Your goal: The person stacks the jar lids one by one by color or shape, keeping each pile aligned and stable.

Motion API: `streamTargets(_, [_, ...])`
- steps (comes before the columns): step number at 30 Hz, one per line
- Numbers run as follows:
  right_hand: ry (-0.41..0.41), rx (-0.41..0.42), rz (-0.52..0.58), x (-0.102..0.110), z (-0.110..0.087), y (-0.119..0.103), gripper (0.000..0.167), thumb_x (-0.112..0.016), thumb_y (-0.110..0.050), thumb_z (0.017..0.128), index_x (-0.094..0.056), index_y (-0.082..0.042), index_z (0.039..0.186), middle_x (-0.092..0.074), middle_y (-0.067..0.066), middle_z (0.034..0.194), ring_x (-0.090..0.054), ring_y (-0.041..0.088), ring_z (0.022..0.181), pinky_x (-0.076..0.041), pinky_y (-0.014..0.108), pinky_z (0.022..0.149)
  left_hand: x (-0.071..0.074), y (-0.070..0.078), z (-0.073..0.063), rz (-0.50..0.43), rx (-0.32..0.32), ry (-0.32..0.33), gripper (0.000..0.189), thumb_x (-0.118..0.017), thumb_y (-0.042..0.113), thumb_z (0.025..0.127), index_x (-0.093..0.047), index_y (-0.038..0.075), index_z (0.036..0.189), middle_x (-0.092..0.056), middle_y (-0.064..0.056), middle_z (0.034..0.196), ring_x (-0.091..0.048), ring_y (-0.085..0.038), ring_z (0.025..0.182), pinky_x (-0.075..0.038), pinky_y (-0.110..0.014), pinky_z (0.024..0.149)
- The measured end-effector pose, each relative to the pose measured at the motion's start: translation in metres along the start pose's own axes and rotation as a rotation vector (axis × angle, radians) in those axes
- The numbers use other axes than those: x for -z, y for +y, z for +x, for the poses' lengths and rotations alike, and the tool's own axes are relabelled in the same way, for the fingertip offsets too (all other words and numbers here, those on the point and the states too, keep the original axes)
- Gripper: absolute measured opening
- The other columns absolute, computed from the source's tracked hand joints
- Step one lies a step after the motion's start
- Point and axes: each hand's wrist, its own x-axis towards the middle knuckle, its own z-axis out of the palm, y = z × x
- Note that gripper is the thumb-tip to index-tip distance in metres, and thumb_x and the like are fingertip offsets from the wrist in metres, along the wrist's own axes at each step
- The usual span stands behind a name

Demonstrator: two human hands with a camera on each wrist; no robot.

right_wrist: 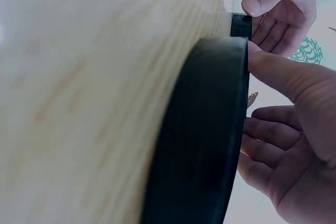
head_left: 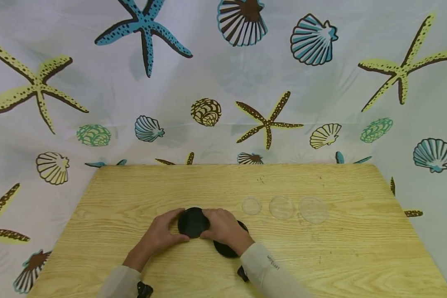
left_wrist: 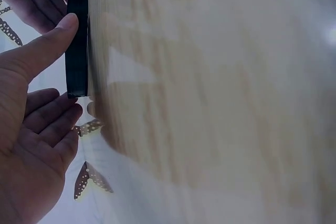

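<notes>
A small, shallow black round container [head_left: 193, 222] sits on the wooden table between both hands. My left hand [head_left: 162, 231] holds its left side, fingers at the far edge and thumb at the near edge. On the opposite side, my right hand [head_left: 223, 227] grips the right edge between thumb and fingers. A larger black round container [head_left: 225, 249] lies partly hidden under the right hand and wrist. The left wrist view shows the low side wall of the small container [left_wrist: 77, 51] against the left thumb. The larger container [right_wrist: 199, 129] fills the foreground of the right wrist view.
Three clear round lids lie in a row to the right on the wooden table [head_left: 339, 256]: a small one [head_left: 251, 205], a middle one [head_left: 281, 207] and a large one [head_left: 313, 210]. Behind the table hangs a sheet [head_left: 216, 78] printed with shells and starfish.
</notes>
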Motion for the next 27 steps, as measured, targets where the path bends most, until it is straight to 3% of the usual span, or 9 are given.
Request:
streamTargets(14, [0.011, -0.02, -0.032, 0.009, -0.001, 0.0, 0.07, -0.075, -0.038, 0.081, -0.049, -0.008, 0.138, -0.057, 0.005, 0.136, -0.056, 0.021, 0.122, -0.048, 0.031, 0.101, 0.001, 0.011, 0.002, -0.003, 0.028, -0.008, 0.082, -0.083, 0.031, 0.072, -0.045, 0.005, 0.14, -0.051, -0.019, 0.139, -0.048, -0.038, 0.128, -0.043, -0.055, 0.101])
streamTargets(27, [0.059, -0.025, -0.015, 0.02, -0.011, 0.0, 0.069, -0.075, -0.038, 0.081, -0.05, -0.008, 0.138, -0.057, 0.006, 0.135, -0.057, 0.022, 0.122, -0.048, 0.032, 0.1, 0.005, 0.023, 0.004, 0.028, -0.017, 0.016, 0.082, -0.083, 0.031, 0.071, -0.047, 0.005, 0.139, -0.051, -0.02, 0.139, -0.05, -0.04, 0.126, -0.046, -0.055, 0.098])
